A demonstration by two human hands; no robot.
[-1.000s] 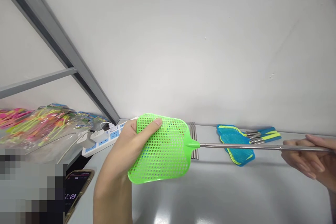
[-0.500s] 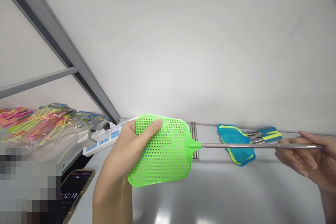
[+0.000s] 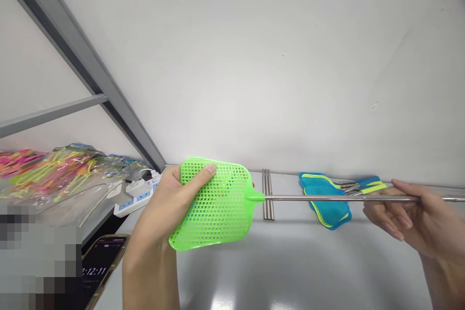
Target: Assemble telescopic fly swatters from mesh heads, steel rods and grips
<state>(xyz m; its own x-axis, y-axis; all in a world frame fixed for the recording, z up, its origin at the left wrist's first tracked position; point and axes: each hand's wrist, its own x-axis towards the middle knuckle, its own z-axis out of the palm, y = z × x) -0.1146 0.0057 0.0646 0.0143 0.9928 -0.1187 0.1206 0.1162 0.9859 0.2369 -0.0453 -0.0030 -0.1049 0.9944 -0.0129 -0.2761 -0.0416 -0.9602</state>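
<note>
- Over there, the left hand (image 3: 170, 210) pinches the green swatter (image 3: 225, 213) by its mesh, thumb in front, fingers hidden behind.
- The right hand (image 3: 425, 218) curls loosely about its steel rod (image 3: 312, 198).
- The swatter hangs crosswise above the worktop (image 3: 290, 261).
- Metal tubes (image 3: 268, 181) and blue swatters (image 3: 332, 206) lie at the far side.

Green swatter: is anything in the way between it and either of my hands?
Nothing visible stands between them. Your left hand grips the green mesh head, thumb on its face; your right hand holds the metal rod. The blue swatters lie behind the rod.
</note>
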